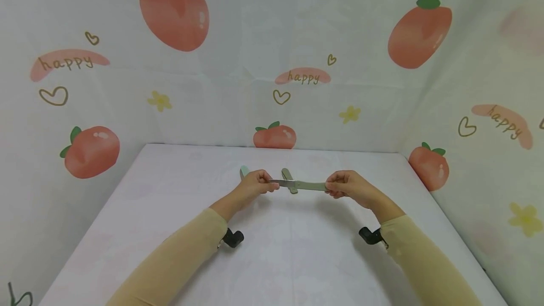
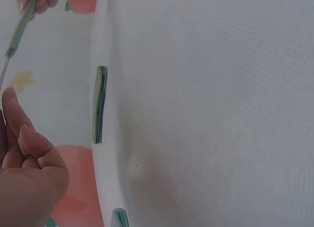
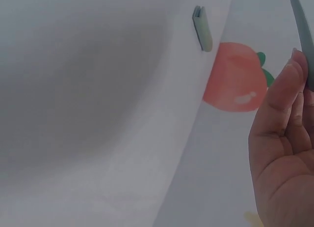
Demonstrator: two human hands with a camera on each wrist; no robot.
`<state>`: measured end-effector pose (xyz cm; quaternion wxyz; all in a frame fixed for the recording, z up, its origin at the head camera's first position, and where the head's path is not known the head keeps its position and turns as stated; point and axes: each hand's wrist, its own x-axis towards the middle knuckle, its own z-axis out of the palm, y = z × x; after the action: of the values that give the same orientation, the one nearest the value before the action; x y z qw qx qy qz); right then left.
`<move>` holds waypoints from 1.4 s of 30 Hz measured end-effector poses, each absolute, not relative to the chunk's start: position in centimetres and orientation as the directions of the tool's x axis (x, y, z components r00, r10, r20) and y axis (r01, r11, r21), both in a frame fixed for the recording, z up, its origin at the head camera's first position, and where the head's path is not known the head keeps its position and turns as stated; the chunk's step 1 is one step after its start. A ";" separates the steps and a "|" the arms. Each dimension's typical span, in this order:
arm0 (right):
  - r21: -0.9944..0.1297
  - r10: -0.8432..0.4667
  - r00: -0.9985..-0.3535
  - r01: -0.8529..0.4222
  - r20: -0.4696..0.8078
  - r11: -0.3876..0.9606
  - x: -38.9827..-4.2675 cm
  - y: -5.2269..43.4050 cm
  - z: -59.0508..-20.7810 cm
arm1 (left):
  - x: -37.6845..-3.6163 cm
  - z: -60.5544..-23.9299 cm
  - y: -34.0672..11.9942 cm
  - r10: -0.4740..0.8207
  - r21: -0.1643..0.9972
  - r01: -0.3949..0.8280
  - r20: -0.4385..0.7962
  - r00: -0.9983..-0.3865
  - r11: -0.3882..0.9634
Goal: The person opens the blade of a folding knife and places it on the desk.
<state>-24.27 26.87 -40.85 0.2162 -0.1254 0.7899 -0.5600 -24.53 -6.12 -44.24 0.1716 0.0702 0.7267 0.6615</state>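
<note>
Above the middle of the white table both hands hold one slim tool level, its metal blade to the left and its pale green handle to the right. My left hand pinches the blade's tip. My right hand grips the handle's end. In the left wrist view the left hand is at the lower left and the tool slants away. The right wrist view has the right hand with the handle above its fingers.
A short green piece lies on the table just behind the tool, also seen as green piece and green piece. A second green piece peeks out behind the left hand. Printed cloth walls enclose the table on three sides.
</note>
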 end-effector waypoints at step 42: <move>-0.882 -0.420 -0.832 0.160 -0.362 0.443 -23.0 32.2 -43.3 | -27.4 -45.5 -4.2 0.209 0.804 0.132 0.010 -0.978 0.580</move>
<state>-23.00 32.21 -43.27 0.2783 -0.0811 0.8026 -0.5213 -27.44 -4.22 -45.54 0.0431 0.0962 0.8878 0.4480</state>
